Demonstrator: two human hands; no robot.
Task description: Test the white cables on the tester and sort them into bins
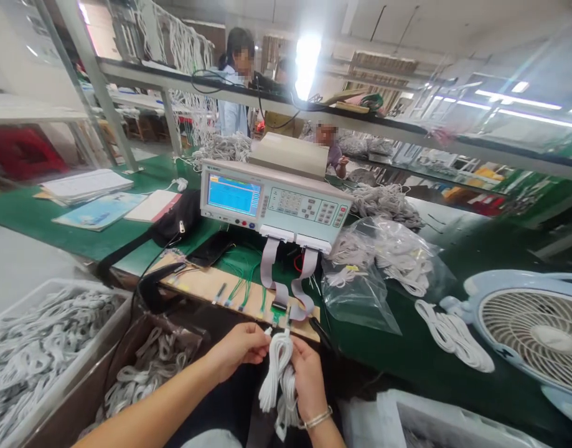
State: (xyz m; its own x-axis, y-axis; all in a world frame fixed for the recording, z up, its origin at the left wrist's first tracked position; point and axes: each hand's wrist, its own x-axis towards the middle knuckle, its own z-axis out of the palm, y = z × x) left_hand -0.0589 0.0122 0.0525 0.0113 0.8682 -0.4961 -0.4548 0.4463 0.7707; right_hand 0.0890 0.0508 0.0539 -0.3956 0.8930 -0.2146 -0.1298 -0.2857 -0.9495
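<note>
Near the front edge of the bench, a coiled bundle of white cable (pixel 275 379) hangs between my hands. My left hand (pixel 243 347) is closed in a pinch on a small white end of that cable, just left of the loop. Wrapped against the right side of the bundle, my right hand (pixel 308 373) grips it near the top; some of its fingers are hidden behind the cable. Right above the hands is a wooden board (pixel 196 281) with a small green circuit board (pixel 277 316) and connectors. Grey ribbon cables (pixel 268 261) run from it up to a bench tester (pixel 290 202) with a lit blue screen.
White cables fill a crate (pixel 127 305) and a brown box (pixel 47 429) at left. Clear bags (pixel 360 305) of cables, a loose cable bundle (pixel 454 336) and a fan (pixel 551 330) occupy the right. Another white crate (pixel 388 410) stands below. Two people are beyond the shelf.
</note>
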